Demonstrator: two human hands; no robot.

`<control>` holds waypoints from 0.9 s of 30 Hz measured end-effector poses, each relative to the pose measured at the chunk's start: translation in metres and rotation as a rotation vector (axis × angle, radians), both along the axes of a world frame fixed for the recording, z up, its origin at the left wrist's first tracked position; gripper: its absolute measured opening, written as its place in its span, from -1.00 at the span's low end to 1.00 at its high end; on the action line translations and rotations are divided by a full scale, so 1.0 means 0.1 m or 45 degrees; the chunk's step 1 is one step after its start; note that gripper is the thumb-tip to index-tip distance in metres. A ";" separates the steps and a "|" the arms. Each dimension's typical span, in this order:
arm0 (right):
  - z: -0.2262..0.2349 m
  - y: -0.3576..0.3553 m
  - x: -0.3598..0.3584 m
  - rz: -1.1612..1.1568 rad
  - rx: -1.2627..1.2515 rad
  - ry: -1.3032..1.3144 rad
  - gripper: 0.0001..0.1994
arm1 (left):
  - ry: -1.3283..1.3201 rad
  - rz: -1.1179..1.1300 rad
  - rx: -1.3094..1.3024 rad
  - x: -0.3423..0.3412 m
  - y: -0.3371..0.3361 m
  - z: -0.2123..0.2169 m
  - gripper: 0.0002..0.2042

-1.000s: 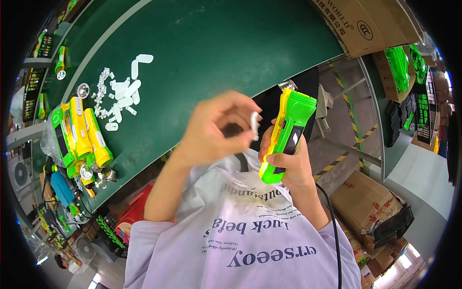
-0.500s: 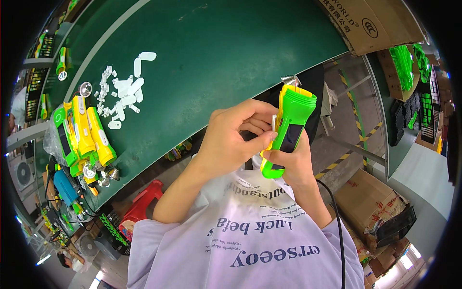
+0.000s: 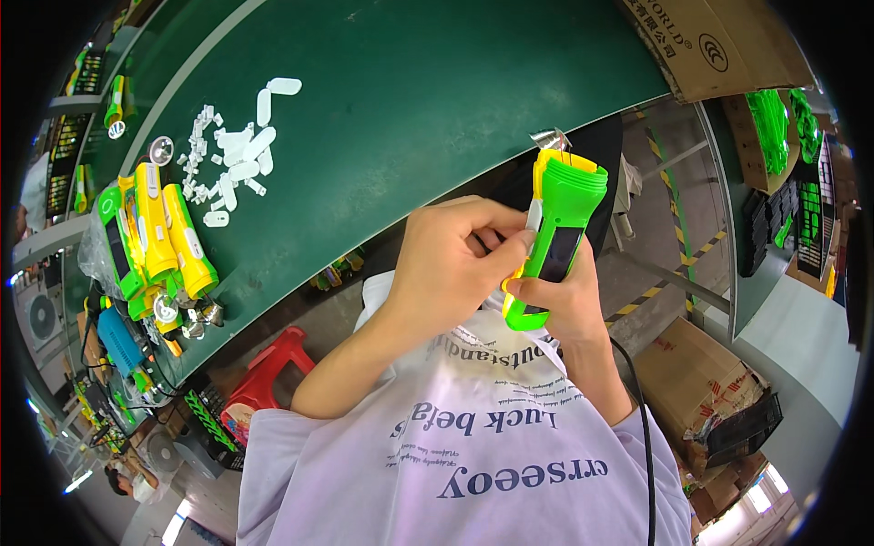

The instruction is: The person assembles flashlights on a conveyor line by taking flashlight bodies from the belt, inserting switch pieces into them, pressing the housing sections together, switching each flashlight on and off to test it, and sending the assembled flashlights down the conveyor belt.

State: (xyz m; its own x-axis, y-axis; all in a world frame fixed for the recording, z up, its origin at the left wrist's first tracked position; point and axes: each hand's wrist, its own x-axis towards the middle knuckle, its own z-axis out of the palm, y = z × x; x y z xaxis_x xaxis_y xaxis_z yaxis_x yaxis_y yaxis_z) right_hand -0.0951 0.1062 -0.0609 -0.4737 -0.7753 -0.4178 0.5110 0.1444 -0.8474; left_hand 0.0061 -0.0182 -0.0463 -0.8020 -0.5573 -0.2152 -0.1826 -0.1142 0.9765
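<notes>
A green and yellow flashlight body [image 3: 569, 205] stands nearly upright in front of my chest, its wide threaded end up. My right hand [image 3: 572, 289] is wrapped round its lower part, with the thumb across the front near the dark panel. A silver reflector [image 3: 551, 139] hangs loose on thin wires at the top end. At the flashlight's yellow left side, my left hand [image 3: 455, 259] has thumb and fingers closed on a small white plastic piece [image 3: 533, 215]. That piece lies against the yellow side; the left fingertips are partly hidden behind the flashlight.
On the green table [image 3: 391, 91], white oval plates [image 3: 244, 155] and small white parts lie scattered at the left. Several flashlight bodies [image 3: 159, 227] are heaped near its left edge. A cardboard box [image 3: 728, 45] sits at the far right; a red stool [image 3: 273, 369] stands below the table.
The white plastic piece has gone from standing out beside the flashlight to lying against its yellow side. Both hands and the flashlight have shifted slightly right and up.
</notes>
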 end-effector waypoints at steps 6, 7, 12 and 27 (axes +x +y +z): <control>0.00 -0.01 0.03 0.018 -0.019 -0.098 -0.39 | 0.111 0.133 0.223 -0.03 0.08 -0.09 -0.88; 0.01 -0.02 0.04 0.035 -0.025 -0.109 -0.37 | 0.145 0.201 0.429 -0.04 0.09 -0.08 -0.87; 0.00 -0.05 0.12 0.056 -0.048 -0.120 -0.36 | 0.028 0.069 0.087 -0.04 0.05 -0.06 -0.82; 0.01 -0.02 0.26 -0.078 0.168 -0.154 -0.47 | 0.073 0.265 -0.132 -0.16 0.11 -0.24 -0.69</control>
